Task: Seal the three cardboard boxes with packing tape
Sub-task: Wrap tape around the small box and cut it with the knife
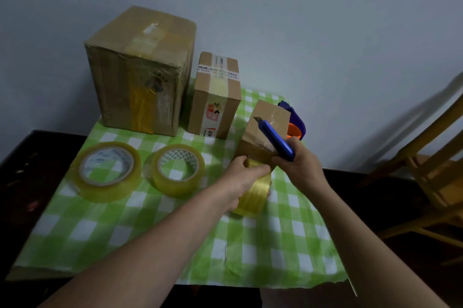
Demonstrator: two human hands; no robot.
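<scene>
- Nearest: green-and-white checked cloth (155,232) spread over dark table (37,157)
- On cloth, right of centre: translucent yellow packing-tape roll (253,195), wrapped by left hand (238,182), fingers curled over its rim, thumb up against box edge
- Just beside: right hand (300,165) clenched round blue plastic utility knife (274,136), blade out, angled up-left across box top
- Touching both hands: small brown cardboard box (278,115), tilted, glossy tape over top & near face; prob. at cut-off step, though join of strip to roll not clear
- Handling, as judged: light & easy to shove, so brace near face w/ left thumb; stiff at corners, softer mid-panel; tape slick outside, sticky inside, so keep taut & cut close to box
- Left on cloth: wide clear-yellow spare roll (107,171) & narrower spare roll (178,170), lying flat, apart
- Behind small box: purple-and-orange tape dispenser (297,123), partly hidden
- Farther back: medium brown carton w/ printed label (215,97), upright, taped; just beside it at left, tall large brown carton (140,69), taped over top & front
- Far right: wooden chair (438,170)
</scene>
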